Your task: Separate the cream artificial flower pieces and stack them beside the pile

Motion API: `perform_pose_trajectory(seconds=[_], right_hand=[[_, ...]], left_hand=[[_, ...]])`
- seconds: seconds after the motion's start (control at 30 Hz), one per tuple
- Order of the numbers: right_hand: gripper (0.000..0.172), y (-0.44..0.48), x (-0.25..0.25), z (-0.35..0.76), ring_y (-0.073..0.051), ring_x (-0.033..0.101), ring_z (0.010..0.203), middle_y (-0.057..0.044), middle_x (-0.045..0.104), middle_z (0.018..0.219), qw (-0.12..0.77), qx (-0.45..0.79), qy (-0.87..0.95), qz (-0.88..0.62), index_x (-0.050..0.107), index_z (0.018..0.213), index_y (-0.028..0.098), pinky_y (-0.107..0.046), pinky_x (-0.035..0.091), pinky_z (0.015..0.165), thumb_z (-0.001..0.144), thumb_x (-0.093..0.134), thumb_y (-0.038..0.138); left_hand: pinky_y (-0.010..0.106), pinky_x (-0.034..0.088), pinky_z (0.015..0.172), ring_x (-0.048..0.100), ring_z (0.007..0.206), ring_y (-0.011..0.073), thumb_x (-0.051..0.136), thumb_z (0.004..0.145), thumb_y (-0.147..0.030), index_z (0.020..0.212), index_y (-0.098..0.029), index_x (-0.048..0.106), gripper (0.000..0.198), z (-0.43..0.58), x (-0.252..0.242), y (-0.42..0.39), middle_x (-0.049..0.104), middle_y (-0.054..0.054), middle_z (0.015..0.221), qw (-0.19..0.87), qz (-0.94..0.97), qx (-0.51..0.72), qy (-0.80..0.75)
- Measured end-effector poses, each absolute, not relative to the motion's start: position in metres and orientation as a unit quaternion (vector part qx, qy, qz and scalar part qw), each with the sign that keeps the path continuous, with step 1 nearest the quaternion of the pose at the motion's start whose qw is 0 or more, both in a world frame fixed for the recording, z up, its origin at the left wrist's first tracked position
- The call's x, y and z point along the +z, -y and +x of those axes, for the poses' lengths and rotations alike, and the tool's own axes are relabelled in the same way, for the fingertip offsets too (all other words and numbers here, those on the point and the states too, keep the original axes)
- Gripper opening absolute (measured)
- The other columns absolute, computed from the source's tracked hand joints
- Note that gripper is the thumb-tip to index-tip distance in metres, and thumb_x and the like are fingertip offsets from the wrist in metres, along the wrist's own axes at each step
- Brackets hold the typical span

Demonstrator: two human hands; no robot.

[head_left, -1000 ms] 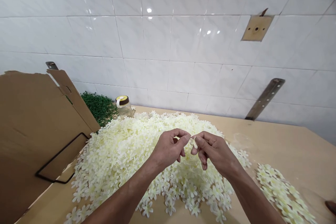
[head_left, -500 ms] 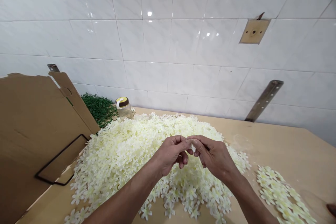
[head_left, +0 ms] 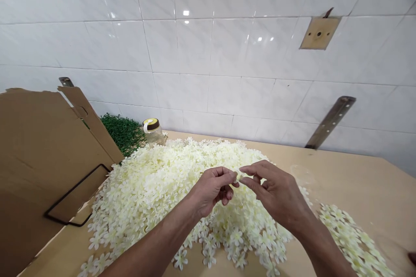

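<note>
A large heap of pale cream artificial flowers spreads under and around both hands. Above its middle, my left hand pinches a small artificial flower between thumb and forefinger, its other fingers curled in. The flower is small and partly covered by the fingertips. On its other side is my right hand, thumb and forefinger parted close to the petals. Whether the right fingertips touch the flower is hard to make out.
A separate patch of flowers lies on the table at right. Behind the heap stand a lidded jar and green plastic foliage. Cardboard and a black metal frame border the left. A tiled wall rises behind.
My right hand has drawn slightly right, and its thumb and forefinger have come apart from a pinch against the left fingertips. The left hand stays nearly still, pinching the flower.
</note>
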State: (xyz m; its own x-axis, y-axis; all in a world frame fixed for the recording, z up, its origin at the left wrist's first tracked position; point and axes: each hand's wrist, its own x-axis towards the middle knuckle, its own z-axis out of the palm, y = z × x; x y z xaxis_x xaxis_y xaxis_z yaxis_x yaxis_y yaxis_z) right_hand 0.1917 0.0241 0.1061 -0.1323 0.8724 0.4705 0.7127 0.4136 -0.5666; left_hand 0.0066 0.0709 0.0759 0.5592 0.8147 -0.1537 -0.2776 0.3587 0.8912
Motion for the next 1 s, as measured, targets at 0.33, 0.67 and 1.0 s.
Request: perform_pose_trajectory(seconds=[0.33, 0.67, 1.0], right_hand=[[0.020, -0.027, 0.101, 0.186, -0.016, 0.061, 0.063, -0.006, 0.070, 0.091, 0.410, 0.102, 0.719, -0.552, 0.070, 0.096, 0.023, -0.030, 0.050, 0.056, 0.090, 0.063, 0.041], [0.021, -0.032, 0.086, 0.178, -0.017, 0.065, 0.077, -0.005, 0.070, 0.088, 0.375, 0.036, 0.751, -0.542, 0.073, 0.095, 0.023, -0.029, 0.049, 0.070, 0.097, 0.055, 0.033], [0.032, -0.016, 0.103, 0.268, -0.020, 0.068, 0.075, -0.008, 0.073, 0.101, 0.253, -0.007, 0.659, -0.709, 0.069, 0.110, 0.019, -0.034, 0.050, 0.073, 0.096, 0.052, 0.043]], left_hand=[[0.021, 0.033, 0.040, 0.052, 0.050, 0.0064, 0.073, 0.077, -0.043, 0.084, -0.013, 0.063, 0.032, 0.011, 0.082, -0.065, 0.061, 0.004, 0.085, 0.784, 0.424, 0.359, -0.277], [0.020, 0.029, 0.040, 0.047, 0.047, 0.0047, 0.076, 0.073, -0.038, 0.077, -0.013, 0.063, 0.029, 0.016, 0.068, -0.069, 0.059, 0.001, 0.076, 0.756, 0.403, 0.367, -0.362], [0.020, 0.026, 0.040, 0.044, 0.047, 0.0047, 0.078, 0.069, -0.037, 0.072, -0.014, 0.058, 0.031, 0.015, 0.063, -0.077, 0.059, 0.001, 0.074, 0.737, 0.411, 0.364, -0.393]])
